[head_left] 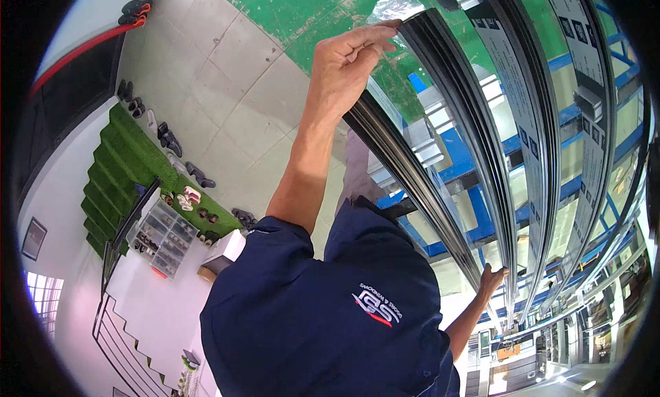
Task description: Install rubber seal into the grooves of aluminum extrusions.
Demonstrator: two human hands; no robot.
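Note:
A long black ribbed metal profile (465, 94) runs away from me on the right side. My left hand (350, 60) is at its near end, thumb and fingers closed on the edge of that end. Farther along the same bar, my right hand (491, 281) is closed around it, small in the view and partly hidden by the bar. Another dark ribbed profile (412, 177) lies beside it, closer to my body and apart from my left hand.
More long profiles with printed film (529, 122) lie parallel on a blue metal rack (457, 164). Clear plastic wrap (395, 5) lies on the green floor (275, 12). Shoes (169, 140), green turf steps (113, 173) and a shoe cabinet (165, 235) stand at the left.

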